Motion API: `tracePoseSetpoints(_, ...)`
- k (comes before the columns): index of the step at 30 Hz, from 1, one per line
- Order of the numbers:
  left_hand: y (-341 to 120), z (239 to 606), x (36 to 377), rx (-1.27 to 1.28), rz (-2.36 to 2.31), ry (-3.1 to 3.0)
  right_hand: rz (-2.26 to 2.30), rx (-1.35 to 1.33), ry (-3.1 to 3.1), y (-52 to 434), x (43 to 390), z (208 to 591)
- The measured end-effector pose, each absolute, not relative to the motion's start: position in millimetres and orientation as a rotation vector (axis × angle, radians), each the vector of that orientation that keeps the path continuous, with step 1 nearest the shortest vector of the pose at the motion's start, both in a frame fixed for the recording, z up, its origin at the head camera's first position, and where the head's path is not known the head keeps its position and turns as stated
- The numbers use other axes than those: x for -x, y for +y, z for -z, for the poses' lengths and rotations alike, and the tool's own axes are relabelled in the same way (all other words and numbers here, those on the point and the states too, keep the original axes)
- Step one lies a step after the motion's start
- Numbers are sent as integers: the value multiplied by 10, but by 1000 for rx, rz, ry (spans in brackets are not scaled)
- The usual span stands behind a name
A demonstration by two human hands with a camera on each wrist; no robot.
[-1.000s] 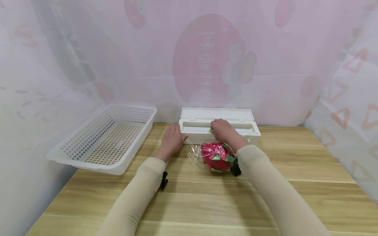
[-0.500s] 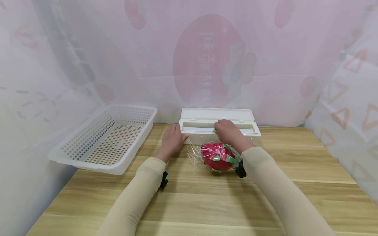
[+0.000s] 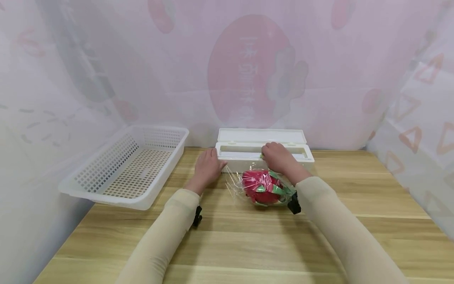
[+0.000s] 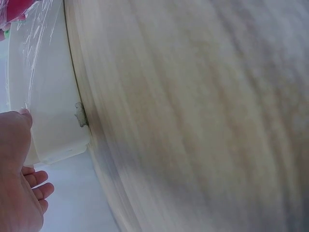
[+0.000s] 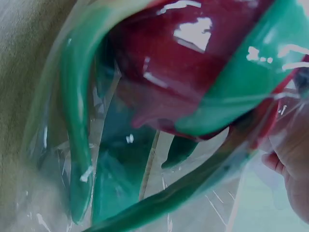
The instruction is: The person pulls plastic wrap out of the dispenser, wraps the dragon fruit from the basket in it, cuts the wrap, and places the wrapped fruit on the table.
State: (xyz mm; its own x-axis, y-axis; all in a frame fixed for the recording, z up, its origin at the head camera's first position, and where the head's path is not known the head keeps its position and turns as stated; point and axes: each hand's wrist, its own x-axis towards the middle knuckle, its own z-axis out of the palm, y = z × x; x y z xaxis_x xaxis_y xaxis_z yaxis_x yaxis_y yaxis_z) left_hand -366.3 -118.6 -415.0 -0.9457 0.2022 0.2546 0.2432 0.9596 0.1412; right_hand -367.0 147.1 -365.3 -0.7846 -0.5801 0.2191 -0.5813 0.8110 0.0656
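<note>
The right hand, fingers curled on the small green slide cutter, has travelled rightward along the open white plastic film dispenser box. The left hand lies flat against the box's left end. The film-covered red-and-green dragon fruit rests on the wooden table just before the box; the cut appears partway complete.

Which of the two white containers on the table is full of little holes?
The white basket at the left, empty, has perforated walls and floor. The long white box under both hands has smooth solid walls and an open lid.
</note>
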Motion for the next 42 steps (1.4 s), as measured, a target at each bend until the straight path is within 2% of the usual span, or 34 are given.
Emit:
tracePoseSetpoints(22, -1167, 4150, 3626, 359, 194, -2894, -47, -890, -2735, 1736, 3539, 3637)
tracePoseSetpoints(42, -1239, 4156, 3658, 338, 193, -2889, -81, -869, -2697, 1991, 3587, 3691)
